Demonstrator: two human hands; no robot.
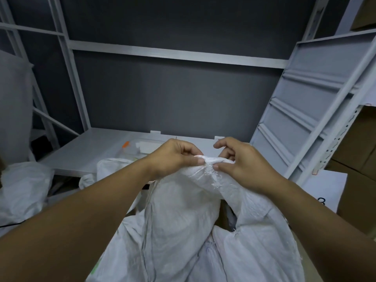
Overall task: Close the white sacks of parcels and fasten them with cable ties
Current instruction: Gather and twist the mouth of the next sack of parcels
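White woven plastic sack (pixel 183 220): seen from the head camera, it stands right in front of the person and fills the low middle. Its top is pulled up and bunched into a frayed neck, just on the near side of the shelf board's front edge.
Left hand (pixel 175 157): the thumb and curled fingers pinch the left side of the bunched neck.
Right hand (pixel 242 163): the thumb and curled fingers pinch the right side of the same neck.
Hands together: they sit side by side on the neck, thumbs almost touching.
Sack side: under the right wrist the cloth gapes a bit. Something brown shows inside; I cannot tell what.
Grey metal shelf board (pixel 91 151): it lies flat behind the hands.
Small orange thing (pixel 126 144): it lies near the middle of the board, too blurry to name.
Flat white box (pixel 150 146): it sits just right of the orange thing.
Second white sack (pixel 22 190): it slumps low at the left, below the board's left corner.
Third white sack (pixel 114 165): it pokes up against the board's front edge, behind the left forearm.
Ribbed grey metal panel (pixel 305 94): it leans tilted at the right.
Brown cardboard boxes (pixel 358 139): stacked at the far right.
White paper sheet (pixel 327 188): it hangs in front of the boxes, with a dark number on it.
Dark grey wall (pixel 173 94): behind everything.
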